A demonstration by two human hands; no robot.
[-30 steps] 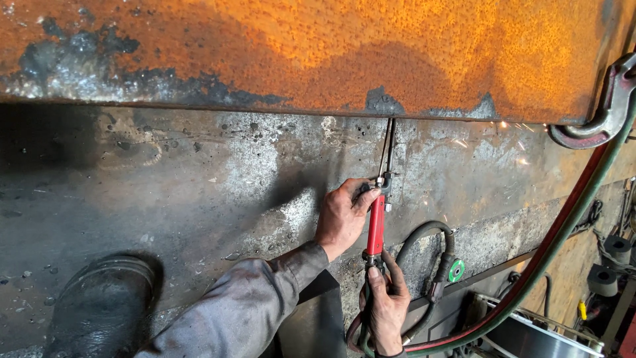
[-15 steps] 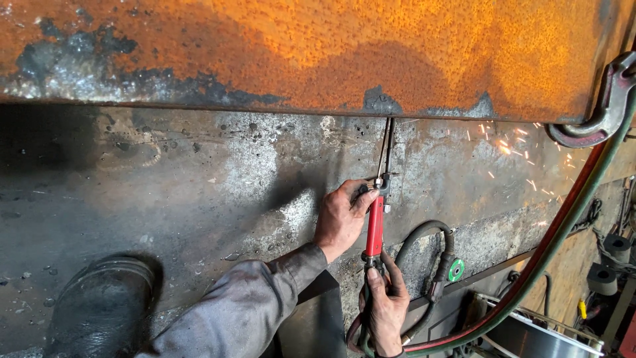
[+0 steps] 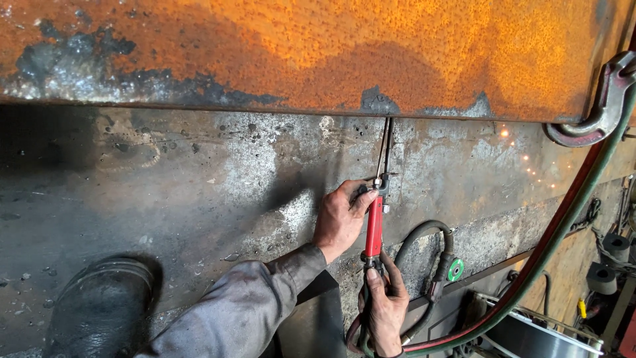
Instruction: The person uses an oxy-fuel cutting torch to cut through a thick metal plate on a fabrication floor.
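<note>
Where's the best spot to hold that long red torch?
Hold the cutting torch by its red handle, coming from the hose end, as the left hand and right hand do. Its thin metal tubes point at the rusty steel plate, where sparks fly.

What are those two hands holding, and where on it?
A red-handled cutting torch. The left hand grips the upper end of the handle by the valve; the right hand grips the bottom end, where the hoses join.

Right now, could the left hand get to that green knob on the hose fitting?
Probably yes: the left hand sits a short way from the green knob, though the red torch handle it grips lies between them.
</note>
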